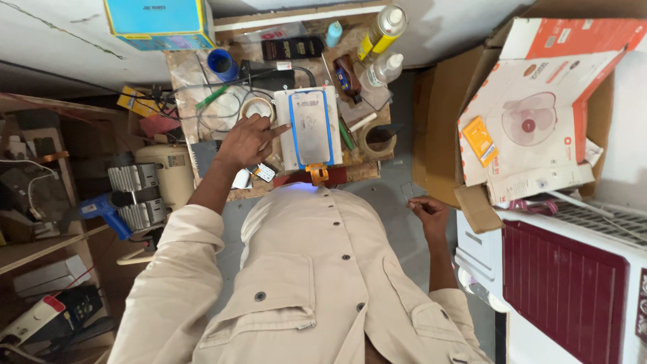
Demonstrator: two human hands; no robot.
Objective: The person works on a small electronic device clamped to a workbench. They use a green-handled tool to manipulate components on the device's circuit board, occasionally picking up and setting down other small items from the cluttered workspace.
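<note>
Nearest me, my right hand hangs loosely curled, empty, right of the bench. My left hand, forefinger out, gripping nothing, touches the white blue-taped slab mid-bench. It looks rigid, weighty, likely fragile; I'd lift it by both long edges.

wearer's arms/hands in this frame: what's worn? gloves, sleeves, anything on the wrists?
Both hands bare: left hand, right hand. No gloves, and no watch or rings visible. Beige long-sleeved shirt with dark buttons and chest pockets, sleeves rolled to about the elbows, forearms uncovered.
</note>
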